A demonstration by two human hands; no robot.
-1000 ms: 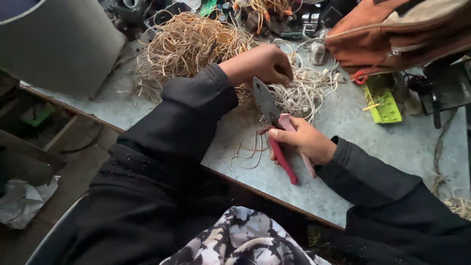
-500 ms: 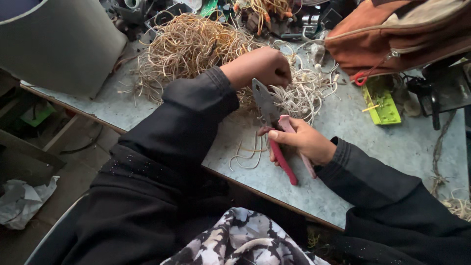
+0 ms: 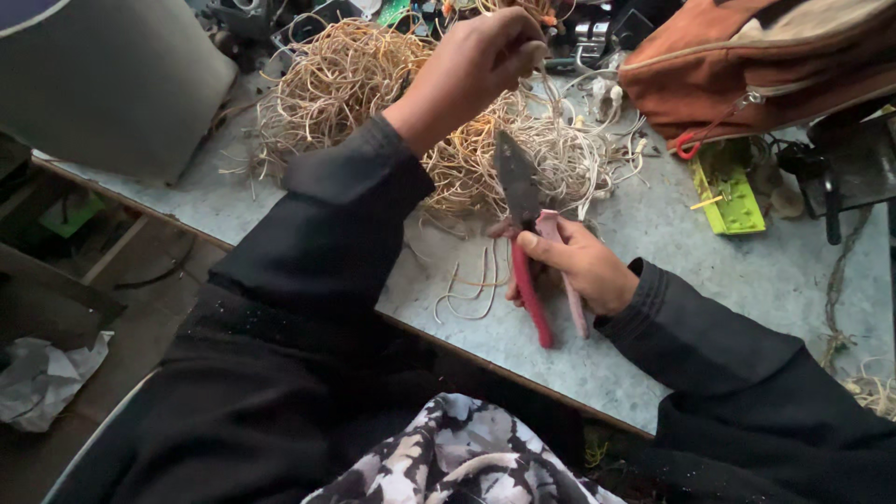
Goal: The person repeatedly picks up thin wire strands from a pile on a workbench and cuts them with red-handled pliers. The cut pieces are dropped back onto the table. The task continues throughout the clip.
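My right hand [image 3: 571,264] grips a pair of pliers with red handles [image 3: 530,245], its dark jaws pointing up and away from me over the table. My left hand [image 3: 481,58] is raised above a big tangled heap of pale yellow and white wire pieces [image 3: 373,84], fingers pinched on a thin strand from the heap. A few loose cut wire pieces [image 3: 471,280] lie on the grey tabletop [image 3: 672,280] just left of the pliers. Both arms wear dark sleeves.
An orange-brown bag [image 3: 747,65] lies at the far right. A small yellow-green board [image 3: 726,194] sits below it, beside dark tools [image 3: 840,177]. A large grey rounded object [image 3: 103,84] stands at the left. Crumpled paper [image 3: 42,378] lies on the floor.
My left hand has lifted up and away from the heap, pulling a strand with it. My right hand and the pliers stay in about the same spot.
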